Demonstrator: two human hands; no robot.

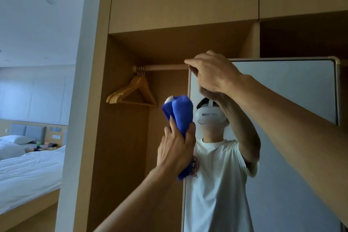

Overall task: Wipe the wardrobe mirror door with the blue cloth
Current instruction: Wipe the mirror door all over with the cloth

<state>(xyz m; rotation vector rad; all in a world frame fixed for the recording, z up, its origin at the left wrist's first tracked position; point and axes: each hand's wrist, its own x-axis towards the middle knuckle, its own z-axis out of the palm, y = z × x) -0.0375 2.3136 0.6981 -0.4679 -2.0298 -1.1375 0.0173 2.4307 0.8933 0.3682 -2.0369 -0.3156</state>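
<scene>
Your left hand (176,149) grips the bunched blue cloth (178,111), fingers curled round its lower half. The cloth stands upright at the left edge of the mirror door (291,100) — contact with the glass cannot be confirmed. Your right hand (212,73) grips the door's top left corner, fingers hooked over the upper edge. Wooden hangers (135,90) hang on the rail (163,67) inside the open wardrobe, left of the door.

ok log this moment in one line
left hand: grips blue cloth | right hand: grips mirror door top corner | contact: unclear
</scene>
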